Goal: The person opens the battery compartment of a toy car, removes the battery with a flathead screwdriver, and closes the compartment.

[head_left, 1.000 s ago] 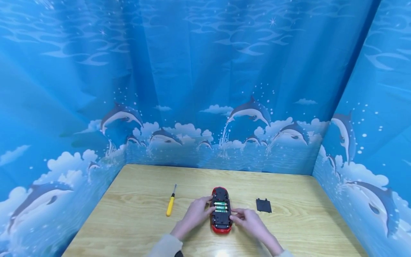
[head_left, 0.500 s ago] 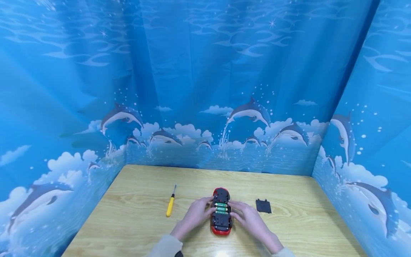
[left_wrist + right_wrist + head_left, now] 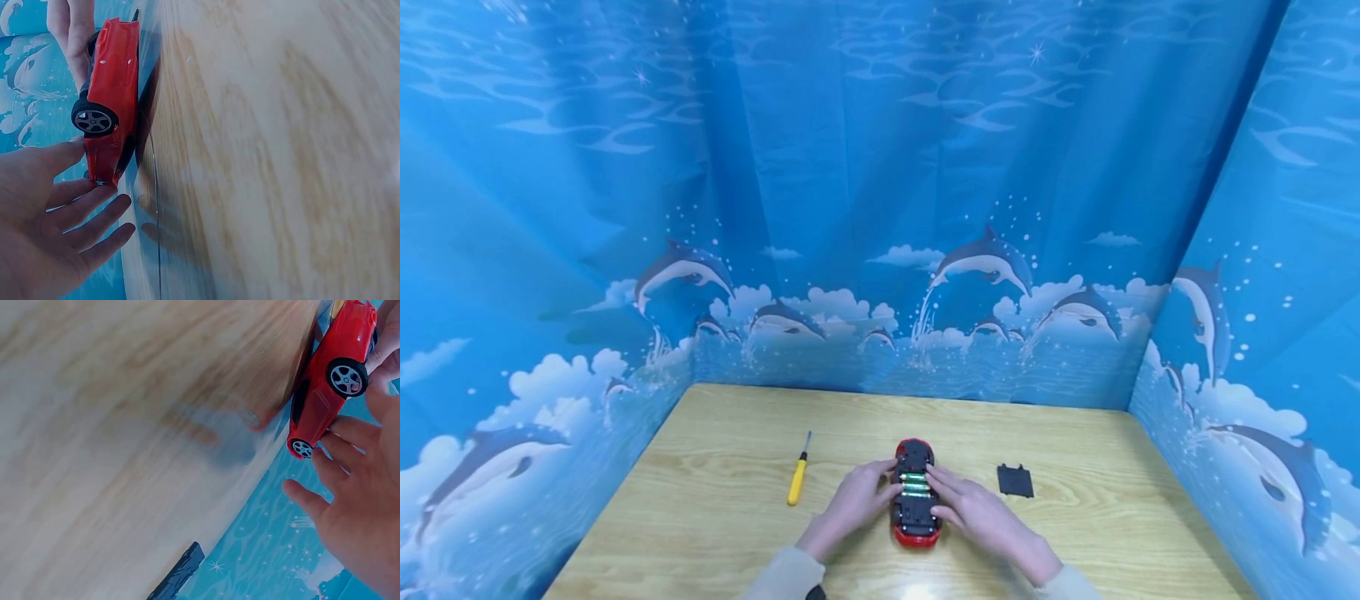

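A red toy car (image 3: 917, 521) lies upside down on the table, its black underside facing up. Several green batteries (image 3: 913, 485) sit side by side in its uncovered battery compartment. My left hand (image 3: 854, 498) holds the car's left side between thumb and index finger; in the left wrist view the other fingers of the left hand (image 3: 56, 219) stretch out loosely. From the right, my right hand (image 3: 985, 512) reaches over the car's edge with nearly straight fingers, fingertips at the batteries' right ends and thumb lower on the underside. Whether they press cannot be told.
A black battery cover (image 3: 1016, 481) lies on the wooden table (image 3: 737, 467) to the right of the car. Left of it is a screwdriver (image 3: 797, 479) with a yellow handle. A blue dolphin-print curtain (image 3: 850, 208) hangs behind the table and along its sides.
My right hand has moved from the car's right edge up and inward, its fingertips now at the batteries. The left hand has stayed in place on the car.
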{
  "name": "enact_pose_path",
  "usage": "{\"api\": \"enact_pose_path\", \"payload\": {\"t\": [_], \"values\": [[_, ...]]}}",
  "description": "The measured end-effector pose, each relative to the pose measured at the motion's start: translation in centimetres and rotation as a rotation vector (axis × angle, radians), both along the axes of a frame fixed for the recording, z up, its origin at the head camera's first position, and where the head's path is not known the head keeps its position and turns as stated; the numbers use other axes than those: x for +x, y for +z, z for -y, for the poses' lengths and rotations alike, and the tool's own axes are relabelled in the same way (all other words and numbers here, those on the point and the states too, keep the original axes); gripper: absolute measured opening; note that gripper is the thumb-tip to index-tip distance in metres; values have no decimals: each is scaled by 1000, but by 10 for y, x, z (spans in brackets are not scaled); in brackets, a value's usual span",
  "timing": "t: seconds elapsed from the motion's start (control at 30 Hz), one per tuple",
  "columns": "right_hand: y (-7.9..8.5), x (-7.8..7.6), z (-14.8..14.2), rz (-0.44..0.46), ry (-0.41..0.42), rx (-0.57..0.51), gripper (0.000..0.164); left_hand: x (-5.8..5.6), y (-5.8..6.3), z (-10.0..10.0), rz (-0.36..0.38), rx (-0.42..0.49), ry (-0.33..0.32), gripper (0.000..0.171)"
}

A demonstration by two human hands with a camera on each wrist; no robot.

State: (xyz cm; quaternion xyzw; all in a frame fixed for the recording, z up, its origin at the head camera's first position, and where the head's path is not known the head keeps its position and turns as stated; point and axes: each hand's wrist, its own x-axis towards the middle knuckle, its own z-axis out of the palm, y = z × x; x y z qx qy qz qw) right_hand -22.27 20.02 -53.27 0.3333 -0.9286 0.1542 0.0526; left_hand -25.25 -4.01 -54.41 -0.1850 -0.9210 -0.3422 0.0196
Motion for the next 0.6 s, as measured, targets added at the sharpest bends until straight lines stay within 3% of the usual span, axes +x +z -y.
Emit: {"api": "enact_pose_path", "payload": {"t": [0.13, 0.4, 0.6], "values": [[1, 2, 0, 41, -6, 57, 67, 0, 0, 0, 5, -5, 3, 51], [4, 5, 4, 37, -16, 96, 74, 0, 3, 5, 42, 31, 20, 52], [2, 5, 5, 32, -23, 104, 77, -7, 10, 21, 9, 69, 72, 47]]}}
